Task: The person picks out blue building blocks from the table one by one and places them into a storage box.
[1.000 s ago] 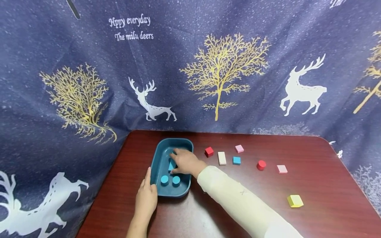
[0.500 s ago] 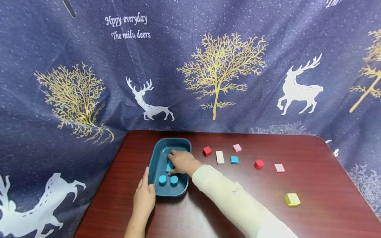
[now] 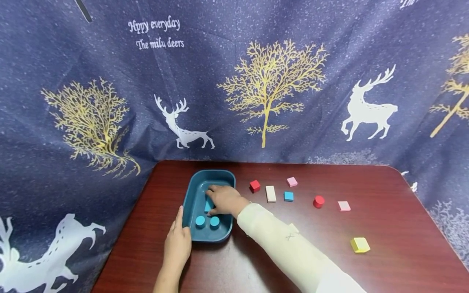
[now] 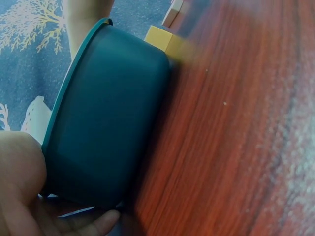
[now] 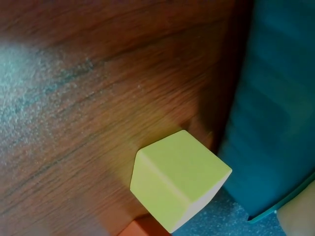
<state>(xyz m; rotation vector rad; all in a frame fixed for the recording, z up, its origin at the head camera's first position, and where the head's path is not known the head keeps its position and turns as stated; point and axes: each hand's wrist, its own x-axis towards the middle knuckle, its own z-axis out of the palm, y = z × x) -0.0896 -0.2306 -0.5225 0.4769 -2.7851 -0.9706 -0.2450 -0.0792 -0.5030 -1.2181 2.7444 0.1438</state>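
In the head view, a dark teal tray [image 3: 231,232] stands at the left of the table. My left hand [image 3: 177,242] lies along its left wall, fingers straight and thumb by the rim. The left wrist view shows this hand [image 4: 22,184] beside the tray's outer wall [image 4: 106,113]. My right hand [image 3: 225,199] reaches into the tray, thumb and fingers spanning a light blue block [image 3: 208,204] that is partly hidden under them. Two light blue cylinders, one left [image 3: 200,221] and one right [image 3: 214,221], stand at the tray's near end.
Right of the tray lie a red cube [image 3: 255,186], a cream block [image 3: 270,194], a blue block [image 3: 288,196], a pink block [image 3: 292,182], a red cylinder [image 3: 318,201], another pink block [image 3: 343,206] and a yellow block [image 3: 360,245]. A yellow-green block [image 5: 179,177] shows beside the tray in the right wrist view.
The head view has shifted slightly, so everything sits a little further left. Both hands keep their places at the tray. A pale yellow corner now shows behind the right sleeve.
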